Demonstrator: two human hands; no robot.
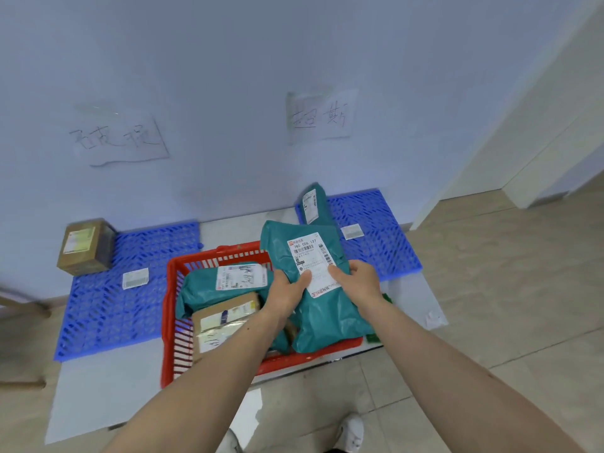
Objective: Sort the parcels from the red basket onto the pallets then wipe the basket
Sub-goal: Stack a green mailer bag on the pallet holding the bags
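Head view: pale wall (pixel 228 76) across the top w/ two handwritten paper signs (pixel 119 135) taped on it, tiled floor (pixel 506 305) below. Left blue pallet (pixel 108 308) lies flat against the wall, a brown cardboard box (pixel 85 246) on its far left corner and a small white label (pixel 135 278) loose on the grid. Right blue pallet (pixel 382 237) sits further back, w/ one teal mailer bag (pixel 314 204) leaning at its left edge and another white label (pixel 352 231) beside it. Red basket (pixel 173 322) stands on the floor btwn the two pallets, nearer the person; inside it a teal bag (pixel 209 289) and, in front of that, a taped cardboard parcel (pixel 225 317). A big teal parcel (pixel 313 315) is held upright over the basket's right side (label facing the camera). Left hand (pixel 289 291) grips its left edge, thumb on the label; right hand (pixel 358 279) grips the right edge, thumb also on the label. Shoe tips (pixel 351 433) show at the bottom.
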